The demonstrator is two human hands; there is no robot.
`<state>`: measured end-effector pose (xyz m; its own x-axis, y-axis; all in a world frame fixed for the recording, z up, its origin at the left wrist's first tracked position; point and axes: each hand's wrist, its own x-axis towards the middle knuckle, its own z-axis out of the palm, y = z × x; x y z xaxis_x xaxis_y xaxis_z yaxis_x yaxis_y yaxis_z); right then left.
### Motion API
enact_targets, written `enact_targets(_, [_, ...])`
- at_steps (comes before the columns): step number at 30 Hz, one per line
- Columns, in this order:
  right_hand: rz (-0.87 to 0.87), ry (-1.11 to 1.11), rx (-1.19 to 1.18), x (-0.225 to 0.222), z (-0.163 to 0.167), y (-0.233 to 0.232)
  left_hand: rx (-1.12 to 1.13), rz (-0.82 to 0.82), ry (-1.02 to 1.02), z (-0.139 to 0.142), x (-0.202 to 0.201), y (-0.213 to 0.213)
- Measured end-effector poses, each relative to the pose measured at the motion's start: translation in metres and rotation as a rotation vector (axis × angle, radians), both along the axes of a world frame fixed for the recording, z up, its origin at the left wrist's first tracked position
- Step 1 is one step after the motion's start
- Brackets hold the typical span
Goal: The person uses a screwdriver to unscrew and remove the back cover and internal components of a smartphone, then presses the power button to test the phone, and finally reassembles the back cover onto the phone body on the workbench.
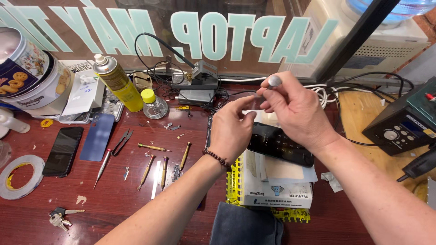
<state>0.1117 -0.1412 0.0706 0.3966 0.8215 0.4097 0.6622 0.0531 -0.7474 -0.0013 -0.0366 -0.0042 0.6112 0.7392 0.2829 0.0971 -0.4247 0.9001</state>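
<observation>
Together, both hands (268, 115) raised over dark phone (279, 144), right hand (297, 111) pinching silver-capped tool (274, 81)

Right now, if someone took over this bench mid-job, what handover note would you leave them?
Left hand: raised above the dark phone, thumb and forefinger pinched together; whatever they pinch is too small to tell.
Right hand: holds a small tool with a round silver cap upright, fingertips meeting the left hand's.
The phone lies face up on a stack of boxes, untouched.
Brass-handled screwdrivers, tweezers and a second black phone lie on the red-brown table to the left.
Done and left: cannot tell; phone looks closed.
</observation>
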Motion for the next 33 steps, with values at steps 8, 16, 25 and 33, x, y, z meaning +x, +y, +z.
enact_targets(8, [-0.415, 0.082, 0.059, 0.06, -0.04, -0.017, -0.129, -0.003, 0.088, 0.017, 0.008, 0.006])
enact_targets(16, [-0.815, 0.028, -0.923, 0.112, -0.188, -0.137, -0.228, 0.022, 0.198, -0.002, 0.01, 0.01])
enact_targets(25, [-0.662, 0.104, -1.108, 0.077, -0.213, -0.127, -0.352, 0.081, 0.231, -0.028, -0.004, 0.022])
enact_targets(33, [-0.81, 0.275, -0.986, 0.085, -0.219, -0.124, -0.979, -0.044, 0.262, -0.049, -0.007, 0.012])
